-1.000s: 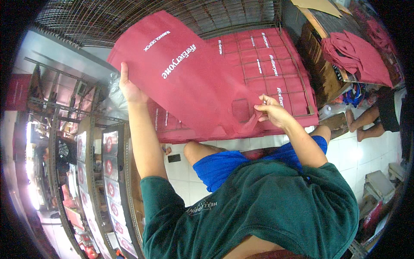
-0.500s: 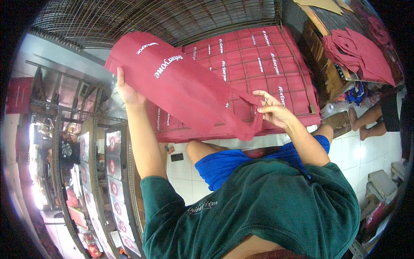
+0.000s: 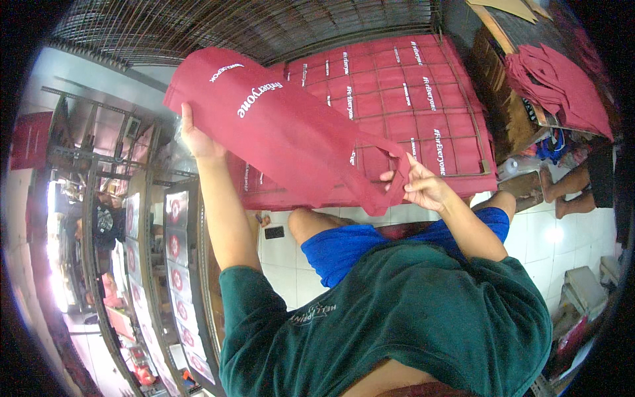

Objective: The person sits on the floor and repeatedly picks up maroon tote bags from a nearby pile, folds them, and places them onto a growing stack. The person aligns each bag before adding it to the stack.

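Note:
A dark red fabric tote bag (image 3: pixel 278 132) with white print is held up in front of me, slanting from upper left to lower right. My left hand (image 3: pixel 200 135) grips its far left edge, thumb on top and the fingers hidden behind the cloth. Closed around the bag's handle loops at the lower right end is my right hand (image 3: pixel 423 185). Under the bag lies a wire grid rack (image 3: pixel 397 126), with more printed red bags spread flat beneath its bars.
Tilted wire racks (image 3: pixel 264 26) rise behind. At right, a pile of red bags (image 3: pixel 555 86) lies on a wooden table, with another person's legs (image 3: pixel 569 188) below. Metal shelving (image 3: pixel 99 264) stands at left. A dark phone (image 3: pixel 274 232) rests on the white tiled floor.
My right-hand fingers have closed further around the handles and shifted slightly down. The bag stays nearly in place between my hands; the whole view has shifted a little.

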A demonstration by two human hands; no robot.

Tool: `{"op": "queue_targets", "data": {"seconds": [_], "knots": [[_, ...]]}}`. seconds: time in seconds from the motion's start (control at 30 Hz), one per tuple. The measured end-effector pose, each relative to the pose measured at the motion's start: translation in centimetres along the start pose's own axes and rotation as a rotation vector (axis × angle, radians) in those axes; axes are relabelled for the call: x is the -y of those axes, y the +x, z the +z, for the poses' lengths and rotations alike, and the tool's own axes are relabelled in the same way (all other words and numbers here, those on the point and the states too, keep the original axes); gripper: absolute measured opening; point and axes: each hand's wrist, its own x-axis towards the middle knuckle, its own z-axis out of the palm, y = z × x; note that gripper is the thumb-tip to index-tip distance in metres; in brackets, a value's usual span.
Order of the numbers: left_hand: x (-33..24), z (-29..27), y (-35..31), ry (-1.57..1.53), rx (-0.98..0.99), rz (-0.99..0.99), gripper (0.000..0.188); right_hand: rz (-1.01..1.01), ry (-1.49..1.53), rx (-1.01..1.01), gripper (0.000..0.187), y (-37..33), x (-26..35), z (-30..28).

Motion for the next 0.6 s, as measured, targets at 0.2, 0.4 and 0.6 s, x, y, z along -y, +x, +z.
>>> {"op": "queue_targets", "data": {"seconds": [0.2, 0.4, 0.6], "knots": [[0.2, -0.2, 0.0, 0.041, -0.003, 0.009, 0.046, -0.092, 0.053, -0.057, 0.068, -0.3, -0.7, -0.1], [0.7, -1.8, 0.0, 0.004, -0.051, 0.003, 0.046, -0.060, 0.351, 0.159, 0.072, -0.5, 1.8, 2.8], [0.9, -1.8, -0.4, -0.034, -0.067, -0.008, 0.046, -0.313, 0.117, 0.198, 0.060, -0.9, 2.1, 3.0]]}}
